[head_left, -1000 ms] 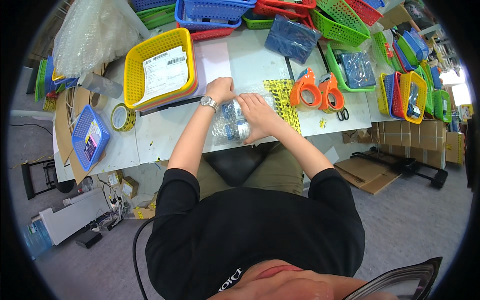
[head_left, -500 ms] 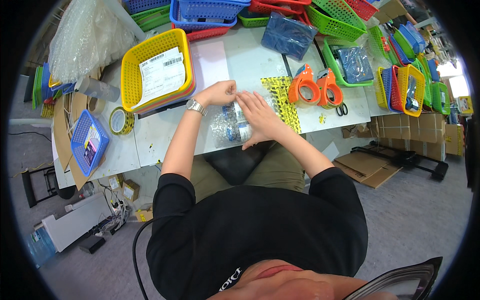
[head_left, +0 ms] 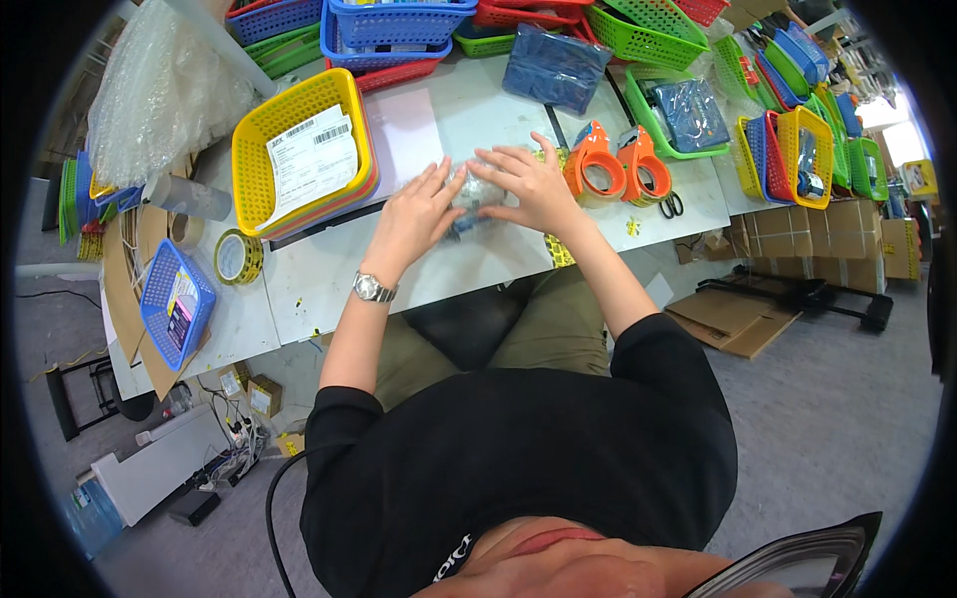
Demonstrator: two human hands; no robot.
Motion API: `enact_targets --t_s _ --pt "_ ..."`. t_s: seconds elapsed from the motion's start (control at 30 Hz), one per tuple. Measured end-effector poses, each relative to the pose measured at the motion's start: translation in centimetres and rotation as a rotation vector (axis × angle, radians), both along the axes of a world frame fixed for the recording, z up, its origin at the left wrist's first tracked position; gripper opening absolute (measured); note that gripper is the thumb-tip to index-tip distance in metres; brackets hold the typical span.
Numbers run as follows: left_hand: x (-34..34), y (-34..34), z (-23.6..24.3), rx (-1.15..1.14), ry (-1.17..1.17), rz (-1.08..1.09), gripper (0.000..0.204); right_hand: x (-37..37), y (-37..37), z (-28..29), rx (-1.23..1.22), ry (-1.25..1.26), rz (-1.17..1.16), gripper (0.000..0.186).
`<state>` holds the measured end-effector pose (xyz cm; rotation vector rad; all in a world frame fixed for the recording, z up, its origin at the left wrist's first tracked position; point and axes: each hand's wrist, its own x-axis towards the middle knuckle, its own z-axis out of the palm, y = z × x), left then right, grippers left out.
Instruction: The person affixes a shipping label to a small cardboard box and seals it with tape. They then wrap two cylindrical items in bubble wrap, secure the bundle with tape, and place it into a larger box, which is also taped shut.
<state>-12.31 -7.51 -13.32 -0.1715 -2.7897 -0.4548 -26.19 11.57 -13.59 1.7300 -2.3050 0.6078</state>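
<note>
My left hand (head_left: 419, 214) and my right hand (head_left: 530, 187) are at either side of a clear bubble-wrapped bundle (head_left: 471, 199) on the white table (head_left: 349, 299), both with fingers apart and curved over it. The bundle is largely covered by my fingers; whether every fingertip touches it I cannot tell. A yellow-and-black printed sheet (head_left: 559, 251) lies partly under my right forearm. Just right of that are two orange tape dispensers (head_left: 596, 154) and black-handled scissors (head_left: 670, 206). A stack of baskets topped by a yellow one (head_left: 249, 164), holding paper labels, stands left of my hands.
A blue basket (head_left: 158, 289) and a yellow-black tape roll (head_left: 239, 257) sit at left, with bubble wrap (head_left: 150, 100) behind. Several coloured baskets (head_left: 648, 40) line the back and right, near dark blue packages (head_left: 556, 68). Cartons (head_left: 807, 244) are under the right side.
My left hand has opened and turned, its fingers now pointing away from me. My right hand has moved up and right, fingers spreading. The camera view has shifted slightly.
</note>
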Motion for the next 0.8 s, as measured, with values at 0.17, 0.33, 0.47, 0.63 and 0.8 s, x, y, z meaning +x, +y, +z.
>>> enact_targets --t_s 0.17,0.33,0.47,0.63,0.8 --pt "-1.0 -0.2 -2.2 -0.083 0.26 0.085 0.054 0.3 -1.0 -2.9 -0.204 0.114 -0.122 0.064" --pt "-1.0 -2.2 -1.7 0.035 0.283 0.019 0.058 -0.2 -0.5 -3.7 -0.246 0.098 -0.09 0.063" --pt "-3.8 -2.2 1.2 0.289 0.035 0.046 0.073 -0.8 -0.4 -3.4 -0.236 0.073 0.014 0.062" --pt "-6.8 -3.0 0.9 0.577 -0.589 -0.073 0.078 -0.2 1.2 -1.2 -0.297 -0.256 0.029 0.059" --pt "-4.8 -2.3 -0.3 0.578 -0.436 0.087 0.081 -3.8 3.9 -1.9 0.055 -0.482 -0.945 0.085"
